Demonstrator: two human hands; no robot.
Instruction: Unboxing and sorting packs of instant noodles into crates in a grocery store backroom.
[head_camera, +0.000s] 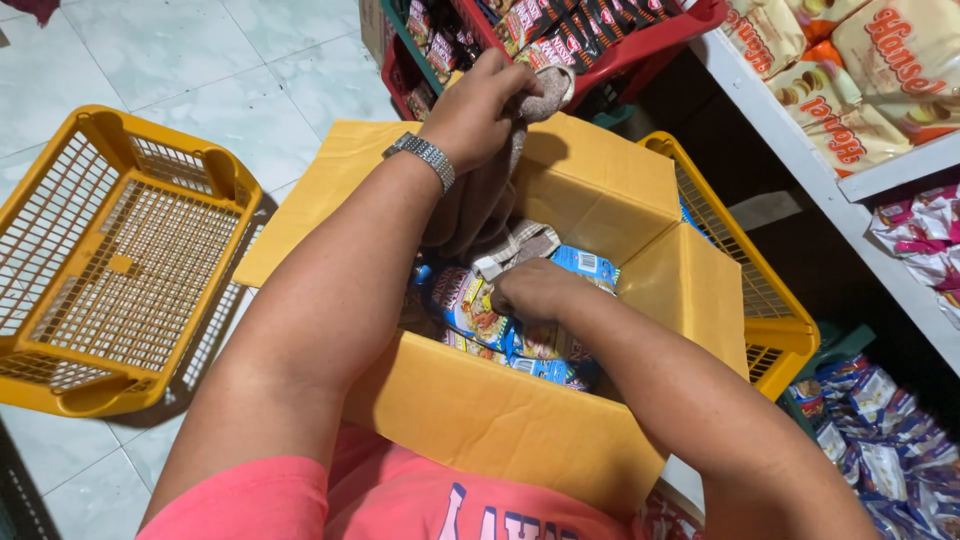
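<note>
1. On the tiled floor at the far left lies an empty yellow plastic basket (110, 270), turned so that its open side faces up, well apart from both hands.
2. Just right of it stands an open cardboard box (500, 420), its flaps folded outward; it sits partly in a second yellow basket (770, 310) whose rim shows at the right.
3. Above the far flap of the box, the left hand (478, 105), with a metal watch (422, 158) on its wrist, is clenched around a bunched brown-grey cloth (490, 200). The cloth hangs from that fist down into the box.
4. Inside the box, the right hand (535, 288) is curled into a narrow grip at the lower end of the cloth, resting on the blue snack packets (475, 315) that fill the box bottom. Whether it pinches the cloth or a packet, I cannot tell.
5. Beyond the left hand sits a red crate (640, 50) of dark packets.
6. At the far right, a white shelf (800, 150) carries pale biscuit bags (880, 70), and more packets (890, 440) lie below it.
</note>
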